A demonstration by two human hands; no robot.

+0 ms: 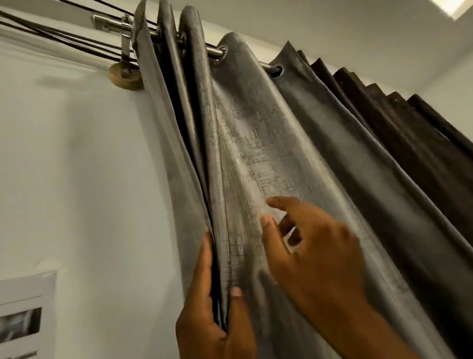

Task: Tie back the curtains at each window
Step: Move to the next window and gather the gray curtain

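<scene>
Closest to me, the left hand [210, 322] grips the gathered folds of the grey curtain [255, 149]: its fingers go behind the bunched pleats and the thumb presses on the front of them, so several layers of cloth are pinched together. Just beside it, the right hand [312, 247] is spread wide, with the fingers apart and nearly straight. Its fingertips [266, 222] lie against the flat front of the cloth, and it holds nothing.

The grey curtain is a thick fabric with a soft shine and a rough, scratched-looking pattern, lighter where the light falls on it. On the left side it is pushed into narrow, deep pleats; to the right it opens into wider, smoother folds. Round metal eyelets are set in its top edge.

Behind and to the right hangs a dark brown curtain [415, 140], matte and closely pleated.

Higher up, both curtains hang on a shiny metal rod [215, 51] that goes through the eyelets. The rod sits in a metal bracket [122, 34] on a round wooden base on the pale wall [71, 165]. Several thin black cables [45, 30] run beside the bracket, under the ceiling. Low on the wall, at the left, a printed paper sheet [16, 319] is fixed.
</scene>
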